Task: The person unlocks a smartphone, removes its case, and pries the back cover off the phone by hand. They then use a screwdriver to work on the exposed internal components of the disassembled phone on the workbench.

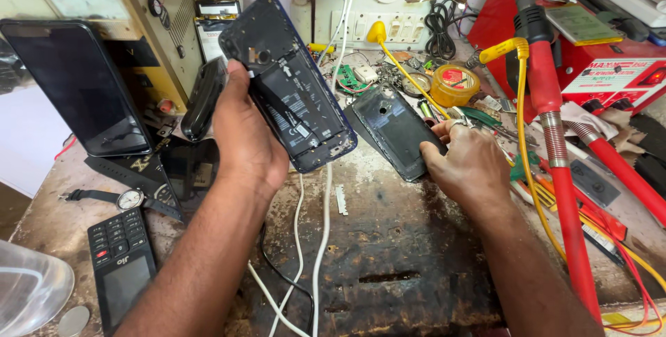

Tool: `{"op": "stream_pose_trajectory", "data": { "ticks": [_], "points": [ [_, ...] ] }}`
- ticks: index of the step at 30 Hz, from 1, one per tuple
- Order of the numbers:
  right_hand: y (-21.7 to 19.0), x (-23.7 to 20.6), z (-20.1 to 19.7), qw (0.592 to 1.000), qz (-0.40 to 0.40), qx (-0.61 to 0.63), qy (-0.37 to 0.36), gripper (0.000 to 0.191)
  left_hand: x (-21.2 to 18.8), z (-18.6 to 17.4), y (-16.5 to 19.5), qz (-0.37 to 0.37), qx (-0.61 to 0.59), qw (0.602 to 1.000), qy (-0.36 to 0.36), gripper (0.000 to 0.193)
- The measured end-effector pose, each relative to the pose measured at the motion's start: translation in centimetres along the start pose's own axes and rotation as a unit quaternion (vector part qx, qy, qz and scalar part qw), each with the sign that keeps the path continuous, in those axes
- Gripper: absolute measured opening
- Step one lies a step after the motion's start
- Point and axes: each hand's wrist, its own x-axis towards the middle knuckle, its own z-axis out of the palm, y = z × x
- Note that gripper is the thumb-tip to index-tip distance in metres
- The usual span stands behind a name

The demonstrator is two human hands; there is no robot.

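Left hand: left hand [246,139] raised above the workbench [388,254], fingers wrapped and clamped on an opened phone [291,83]
Opened phone: back off, blue frame, insides and dark battery facing the camera; tilted, top end up-left, bottom end down-right; thumb [239,77] lies across its left edge near the camera hole, remaining fingers hidden behind the body, palm under the lower left side
Right hand: right hand [468,163] low on the bench, fingers closed on the lower right end of a dark back cover [395,132]; a ring shows on one finger
Back cover: lies inner side up on the bench, slanting from upper left to lower right; fingertips [433,146] press on its near corner, rest of it free and resting on the surface; just beside the phone's lower end, whether touching cannot tell
Cables: white cables [322,240] run down the bench between the two forearms
Left side: large black phone [80,87] propped upright, wristwatch [128,199] and keypad phone [118,267] flat on the bench
Right side: red-handled tool [548,101] with yellow cable [522,122], red box unit [610,66], round yellow tin [454,83] behind the cover
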Motion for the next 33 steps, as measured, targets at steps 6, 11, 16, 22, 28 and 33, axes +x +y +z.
{"op": "stream_pose_trajectory", "data": {
  "ticks": [6,11,16,22,28,33],
  "points": [
    [0.2,0.2,-0.5,0.979,0.045,0.196,-0.017,0.037,-0.3,0.0,-0.3,-0.027,0.001,1.000,-0.005,0.043],
    [0.8,-1.2,-2.3,0.928,0.059,0.368,0.001,0.047,-0.1,0.2,-0.1,-0.013,0.007,1.000,0.007,0.041],
    [-0.7,-3.9,-2.6,0.989,-0.013,0.140,-0.054,0.028,-0.1,0.2,-0.2,-0.004,0.009,1.000,0.021,0.039],
    [-3.5,-4.9,-1.8,0.992,-0.087,-0.088,-0.017,0.024,-0.1,0.1,-0.3,0.001,0.015,0.999,0.034,0.036],
    [-6.5,-5.0,-1.5,0.928,-0.353,0.090,-0.072,0.052,-0.1,0.1,-0.3,0.008,0.029,0.999,0.028,0.032],
    [-6.7,-4.6,-0.3,0.944,-0.221,0.109,-0.219,0.052,0.1,0.0,-0.5,0.019,0.047,0.999,0.014,0.032]
  ]
}}
